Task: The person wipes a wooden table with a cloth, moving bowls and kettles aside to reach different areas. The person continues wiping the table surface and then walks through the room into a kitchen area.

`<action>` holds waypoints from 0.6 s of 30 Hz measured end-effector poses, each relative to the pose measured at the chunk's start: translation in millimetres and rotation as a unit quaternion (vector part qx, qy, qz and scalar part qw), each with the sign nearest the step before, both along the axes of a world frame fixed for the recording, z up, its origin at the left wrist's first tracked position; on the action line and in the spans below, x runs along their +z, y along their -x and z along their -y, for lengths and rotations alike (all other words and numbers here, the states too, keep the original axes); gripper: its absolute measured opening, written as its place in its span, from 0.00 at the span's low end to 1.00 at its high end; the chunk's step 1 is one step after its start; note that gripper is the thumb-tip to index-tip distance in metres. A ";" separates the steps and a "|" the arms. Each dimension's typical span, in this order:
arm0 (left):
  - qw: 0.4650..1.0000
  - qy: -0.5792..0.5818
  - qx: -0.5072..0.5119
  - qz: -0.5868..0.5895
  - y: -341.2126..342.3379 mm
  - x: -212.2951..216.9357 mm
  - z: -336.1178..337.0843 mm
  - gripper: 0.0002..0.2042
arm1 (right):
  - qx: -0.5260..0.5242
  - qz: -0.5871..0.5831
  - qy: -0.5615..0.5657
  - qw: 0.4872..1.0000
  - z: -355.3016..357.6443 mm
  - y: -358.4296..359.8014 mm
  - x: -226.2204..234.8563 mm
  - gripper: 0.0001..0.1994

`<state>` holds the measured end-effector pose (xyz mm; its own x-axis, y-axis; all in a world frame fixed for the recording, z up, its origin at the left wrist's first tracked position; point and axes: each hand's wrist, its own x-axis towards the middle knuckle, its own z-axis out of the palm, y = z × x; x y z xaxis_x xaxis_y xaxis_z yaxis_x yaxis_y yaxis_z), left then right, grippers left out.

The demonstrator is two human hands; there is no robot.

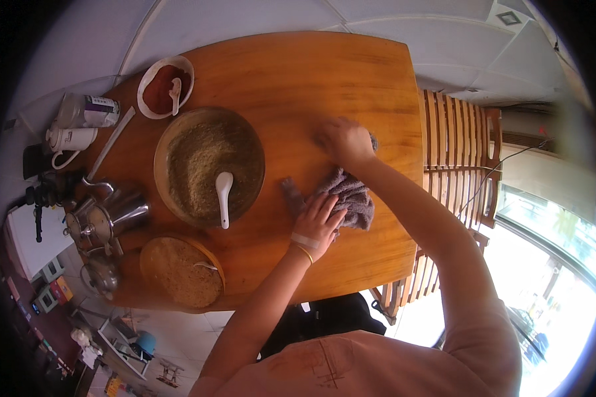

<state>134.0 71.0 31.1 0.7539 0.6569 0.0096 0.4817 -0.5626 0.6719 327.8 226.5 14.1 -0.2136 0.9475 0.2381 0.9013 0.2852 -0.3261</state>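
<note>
A grey-brown towel point(355, 200) lies crumpled on the wooden table in front of me. My left hand point(318, 226), with a strip of tape and a yellow band at the wrist, rests on its near left part, fingers spread and nothing gripped. Farther off, my right hand point(349, 142) is curled down at the tabletop, slightly blurred. A bit of towel shows beside its wrist, and its fingertips are hidden. Left of both hands is a large round bowl point(162, 169) of pale brown crumbly powder, a white spoon point(224, 198) leaning in it.
On the wooden table point(298, 73) stand a white bowl point(143, 99) of red powder, a shallow bowl point(220, 264) of light crumbs, a metal pot point(127, 213), a white mug point(73, 139) and a plastic jar point(89, 111). A slatted wooden bench point(453, 145) adjoins the right edge.
</note>
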 end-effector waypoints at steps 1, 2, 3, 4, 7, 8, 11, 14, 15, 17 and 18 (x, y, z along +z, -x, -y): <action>1.000 -0.011 -0.002 -0.005 0.2 -0.3 0.3 0.29 | -0.029 0.025 0.018 0.999 -4.0 -0.1 -2.3 0.09; 1.000 -0.022 -0.004 -0.009 0.2 -0.7 0.1 0.30 | -0.057 0.059 0.049 0.995 -7.6 0.7 -3.7 0.09; 0.999 -0.030 -0.008 -0.018 0.4 -0.9 0.5 0.30 | -0.087 0.089 0.062 0.990 -13.0 1.5 -4.8 0.09; 0.999 -0.033 -0.004 -0.011 0.1 -1.2 0.2 0.30 | -0.133 0.060 0.083 0.986 -13.5 2.5 -3.8 0.11; 1.000 -0.031 -0.002 -0.007 0.3 -1.3 1.0 0.29 | -0.095 -0.008 -0.046 0.994 -5.9 4.2 -1.3 0.11; 1.000 -0.028 -0.001 -0.003 1.2 -1.4 2.1 0.28 | -0.089 0.021 0.029 0.995 -2.0 2.7 0.4 0.10; 0.999 -0.023 0.023 0.012 10.7 1.6 10.7 0.24 | -0.025 -0.002 0.078 0.997 8.5 0.5 9.3 0.10; 0.998 0.010 0.056 0.029 33.5 11.9 28.3 0.20 | -0.119 0.038 0.121 0.985 -3.6 5.4 14.0 0.09; 0.997 0.024 0.069 0.037 43.0 16.6 35.6 0.19 | -0.141 0.041 0.117 0.982 -14.6 8.6 14.9 0.09; 0.995 0.017 0.088 0.032 60.8 24.5 47.8 0.17 | -0.182 0.031 0.108 0.977 -16.9 19.5 8.4 0.09; 0.994 0.020 0.099 0.032 67.1 28.0 52.8 0.16 | -0.195 0.019 0.062 0.979 -6.3 25.6 5.3 0.10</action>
